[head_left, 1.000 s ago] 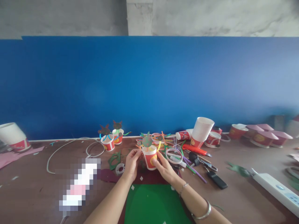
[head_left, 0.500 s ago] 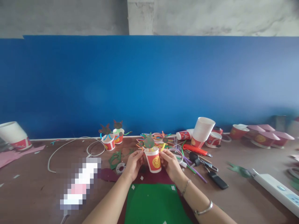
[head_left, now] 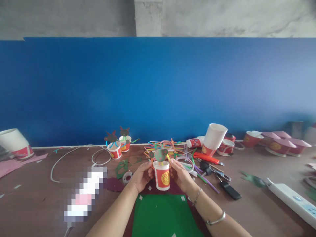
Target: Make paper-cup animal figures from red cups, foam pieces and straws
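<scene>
Both my hands hold a red-and-white paper cup (head_left: 161, 175) upright above the table, just over a green foam sheet (head_left: 163, 214). My left hand (head_left: 142, 176) grips the cup's left side, and my right hand (head_left: 179, 175) grips its right side. A round dark green foam figure (head_left: 161, 154) with small side discs stands on thin coloured sticks above the rim. Its lower attachment inside the cup is hidden. A bracelet and bangle circle my right wrist.
Behind my hands lie coloured pipe cleaners and straws (head_left: 164, 148). Two decorated cups (head_left: 114, 150) stand to the left. To the right are a white cup stack (head_left: 214, 138), orange utility knife (head_left: 206, 158), keys (head_left: 221, 176), black remote (head_left: 230, 190) and power strip (head_left: 293, 200).
The cup has shifted right and slightly lower between my hands. The foam figure on top has turned, now showing a rounder outline with discs at its sides.
</scene>
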Available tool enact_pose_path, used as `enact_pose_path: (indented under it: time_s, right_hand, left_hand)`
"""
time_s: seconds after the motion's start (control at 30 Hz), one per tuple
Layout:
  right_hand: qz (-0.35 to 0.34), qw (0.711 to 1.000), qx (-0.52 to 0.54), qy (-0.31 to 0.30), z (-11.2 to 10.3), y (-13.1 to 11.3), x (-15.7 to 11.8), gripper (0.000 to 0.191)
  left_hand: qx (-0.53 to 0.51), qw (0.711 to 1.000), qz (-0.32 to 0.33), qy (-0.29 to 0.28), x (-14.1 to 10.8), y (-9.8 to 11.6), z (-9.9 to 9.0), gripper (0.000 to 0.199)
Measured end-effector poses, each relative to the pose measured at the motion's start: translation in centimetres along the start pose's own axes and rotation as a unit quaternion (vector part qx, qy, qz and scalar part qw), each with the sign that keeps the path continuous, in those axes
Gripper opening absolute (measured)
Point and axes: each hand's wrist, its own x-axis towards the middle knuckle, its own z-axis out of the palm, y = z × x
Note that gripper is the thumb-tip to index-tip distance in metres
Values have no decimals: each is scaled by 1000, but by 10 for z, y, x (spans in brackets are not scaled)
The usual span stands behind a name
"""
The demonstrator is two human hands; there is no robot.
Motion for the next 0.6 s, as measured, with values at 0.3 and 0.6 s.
enact_pose_path:
  time_s: [0.3, 0.6]
  right_hand:
    - [-4, 1000, -17, -2, -1, 0, 0, 30]
    - [-13, 999, -46, -18, -1, -1, 1, 33]
  left_hand:
    - [6, 1000, 12, -4, -2, 2, 2, 29]
    - [-20, 999, 37, 15, 0, 4, 2, 26]
